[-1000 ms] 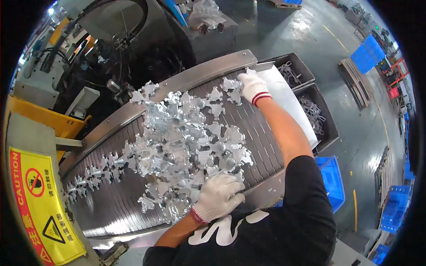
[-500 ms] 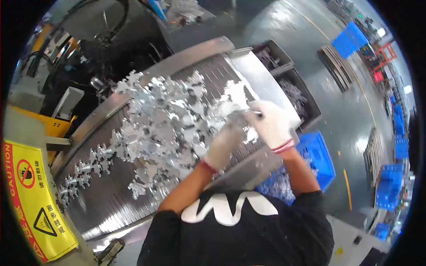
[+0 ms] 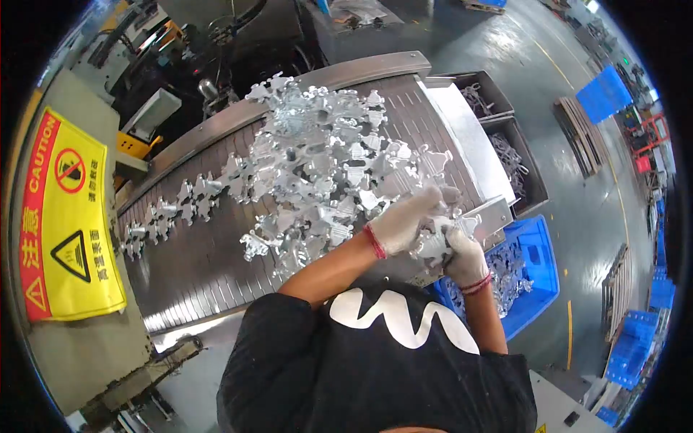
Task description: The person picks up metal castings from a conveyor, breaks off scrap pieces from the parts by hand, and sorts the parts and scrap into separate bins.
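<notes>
A heap of shiny silver metal castings covers the middle of the slatted conveyor, with a thin trail of them toward its left end. Near the conveyor's right front edge, my left hand, in a white knit glove, has its fingers closed around a metal casting. My right hand, gloved too, pinches the same cluster of metal from the right. How many pieces lie between the two hands cannot be made out. Just below them a blue bin holds many similar castings.
Two dark bins with thin metal pieces stand beyond a pale metal sheet at the conveyor's right end. A yellow caution sign hangs at the left. Machinery stands behind the conveyor; pallets and blue crates lie on the floor at right.
Both hands have come together and moved toward the conveyor's front right edge, now with metal castings between them. The right hand was at the far right end earlier. The camera view has shifted.
</notes>
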Tool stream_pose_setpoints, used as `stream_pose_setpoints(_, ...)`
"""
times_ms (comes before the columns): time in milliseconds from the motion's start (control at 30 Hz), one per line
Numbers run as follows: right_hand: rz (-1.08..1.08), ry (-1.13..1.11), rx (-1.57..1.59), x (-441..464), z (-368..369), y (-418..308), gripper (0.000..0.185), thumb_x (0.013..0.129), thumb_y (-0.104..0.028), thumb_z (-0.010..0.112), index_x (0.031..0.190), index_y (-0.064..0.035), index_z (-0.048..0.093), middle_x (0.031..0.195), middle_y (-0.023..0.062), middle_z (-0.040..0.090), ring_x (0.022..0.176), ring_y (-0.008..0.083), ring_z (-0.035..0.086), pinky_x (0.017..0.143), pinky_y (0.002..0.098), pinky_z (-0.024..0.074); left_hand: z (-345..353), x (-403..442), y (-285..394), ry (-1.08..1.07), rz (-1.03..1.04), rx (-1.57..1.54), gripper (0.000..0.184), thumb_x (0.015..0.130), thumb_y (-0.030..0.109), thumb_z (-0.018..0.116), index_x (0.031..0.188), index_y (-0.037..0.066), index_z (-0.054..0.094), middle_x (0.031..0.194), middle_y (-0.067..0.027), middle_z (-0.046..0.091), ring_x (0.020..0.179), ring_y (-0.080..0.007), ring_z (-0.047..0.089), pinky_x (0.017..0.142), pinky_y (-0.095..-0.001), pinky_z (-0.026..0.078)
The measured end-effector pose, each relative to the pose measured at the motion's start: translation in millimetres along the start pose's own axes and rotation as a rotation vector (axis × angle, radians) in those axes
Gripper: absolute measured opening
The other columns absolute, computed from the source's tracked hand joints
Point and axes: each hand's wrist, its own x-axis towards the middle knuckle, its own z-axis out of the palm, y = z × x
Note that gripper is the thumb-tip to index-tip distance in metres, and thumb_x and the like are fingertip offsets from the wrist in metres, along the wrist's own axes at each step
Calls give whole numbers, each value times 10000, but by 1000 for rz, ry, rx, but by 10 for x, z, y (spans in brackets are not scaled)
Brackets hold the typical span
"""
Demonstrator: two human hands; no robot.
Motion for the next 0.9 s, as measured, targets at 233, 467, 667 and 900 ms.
stream_pose_setpoints(233,-329,386,-307,-30,350,70,235,1013,-171,723,1156,14,749,1008,78,765,761,158,738,576,293,583,4,107,-271,431,142,334,398,1083,257,434,1165,10,735,1042,-107,739,1005,-215,714,934,-356,570)
stream_pose_setpoints(467,-166,147,-190,-420,30,-117,306,909,-189,770,1161,-18,755,1003,101,748,861,241,714,745,368,571,431,-9,49,101,137,1077,459,1113,328,413,1179,33,758,1120,-99,748,1071,-205,693,962,-360,526)
stream_pose_setpoints(667,-433,549,-702,-524,267,-124,255,1017,-142,701,1227,-7,752,957,72,790,795,203,763,701,307,596,663,88,-170,294,-91,729,457,1132,400,453,1299,69,720,1130,-74,734,1041,-185,683,910,-347,534)
stream_pose_setpoints(900,-413,1173,-944,-1267,-613,93,481,987,-242,751,1366,41,659,1068,120,781,908,210,777,781,330,623,635,329,-197,306,-97,72,425,1131,406,462,1198,73,719,994,-58,710,770,-134,633,683,-326,591)
